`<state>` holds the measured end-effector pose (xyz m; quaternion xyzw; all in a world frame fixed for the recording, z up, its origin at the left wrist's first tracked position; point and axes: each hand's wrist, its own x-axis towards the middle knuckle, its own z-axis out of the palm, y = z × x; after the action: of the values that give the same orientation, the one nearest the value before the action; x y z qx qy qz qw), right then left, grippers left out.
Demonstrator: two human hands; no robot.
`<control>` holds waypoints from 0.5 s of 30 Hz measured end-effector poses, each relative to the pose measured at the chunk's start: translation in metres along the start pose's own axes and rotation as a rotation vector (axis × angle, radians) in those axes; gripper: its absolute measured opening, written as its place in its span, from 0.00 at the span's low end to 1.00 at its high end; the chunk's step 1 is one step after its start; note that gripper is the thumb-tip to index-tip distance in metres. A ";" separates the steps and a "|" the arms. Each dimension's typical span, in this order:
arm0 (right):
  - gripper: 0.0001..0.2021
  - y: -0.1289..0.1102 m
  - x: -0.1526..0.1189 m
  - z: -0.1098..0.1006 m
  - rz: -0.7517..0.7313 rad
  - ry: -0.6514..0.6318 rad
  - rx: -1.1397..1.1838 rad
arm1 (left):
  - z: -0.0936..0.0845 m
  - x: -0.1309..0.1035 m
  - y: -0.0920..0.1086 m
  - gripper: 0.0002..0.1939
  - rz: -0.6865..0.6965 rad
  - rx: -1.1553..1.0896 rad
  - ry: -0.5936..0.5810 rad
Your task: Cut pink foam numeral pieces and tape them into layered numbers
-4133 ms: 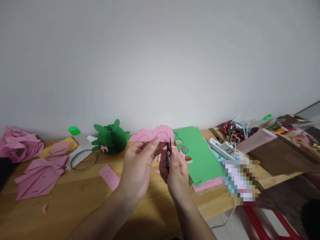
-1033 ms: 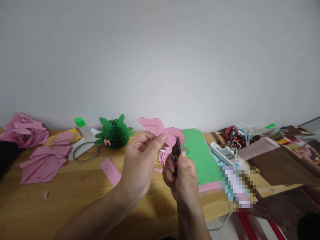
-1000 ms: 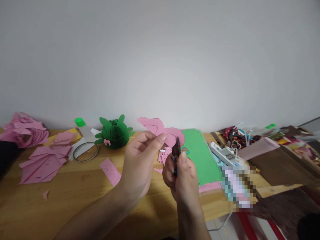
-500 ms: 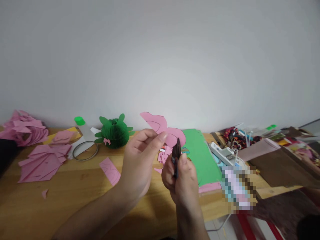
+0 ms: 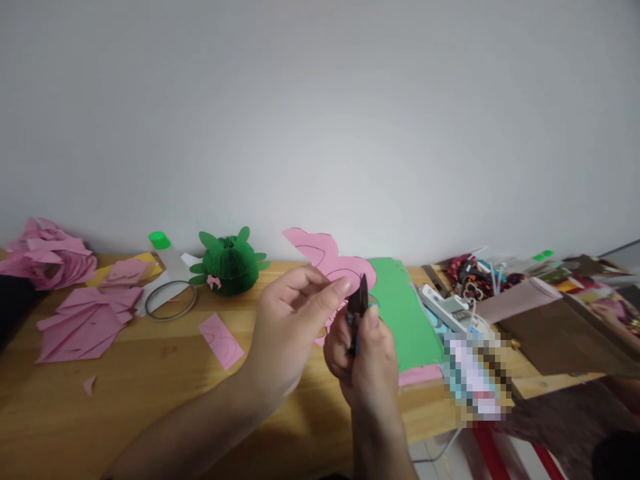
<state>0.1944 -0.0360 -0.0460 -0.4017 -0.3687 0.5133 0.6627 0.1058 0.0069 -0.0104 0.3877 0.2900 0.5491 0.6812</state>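
Note:
My left hand [image 5: 295,327] pinches a curved pink paper piece [image 5: 310,246] between thumb and fingers, above the wooden table [image 5: 165,413]. Dark outlines are drawn on the paper. My right hand [image 5: 367,360] is wrapped round dark scissors [image 5: 363,297], their blades pointing up at the right end of the paper. Behind my hands lies a green sheet [image 5: 405,320], partly hidden, with small pink scraps beside it. A pink strip with a drawn outline [image 5: 221,341] lies left of my left wrist.
On the left are a green paper ball [image 5: 230,265], a glue bottle [image 5: 167,257], a tape ring [image 5: 171,300] and folded pink papers [image 5: 87,323]. A white power strip [image 5: 447,308] and a cluttered cardboard box [image 5: 555,333] stand on the right. A grey wall rises behind.
The pink paper and my left hand have shifted slightly right. The scissors have also moved a little right and their blades look closer to upright. Small scraps behind are now more covered.

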 end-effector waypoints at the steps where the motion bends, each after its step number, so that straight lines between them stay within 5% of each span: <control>1: 0.28 0.000 0.000 0.000 -0.001 0.000 -0.001 | 0.000 0.000 0.000 0.13 -0.001 0.006 -0.001; 15: 0.28 0.003 -0.001 -0.004 -0.007 -0.012 0.013 | 0.001 0.001 0.001 0.13 0.000 -0.024 0.015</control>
<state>0.1965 -0.0371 -0.0500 -0.3932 -0.3708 0.5155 0.6650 0.1062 0.0074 -0.0096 0.3754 0.2886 0.5556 0.6834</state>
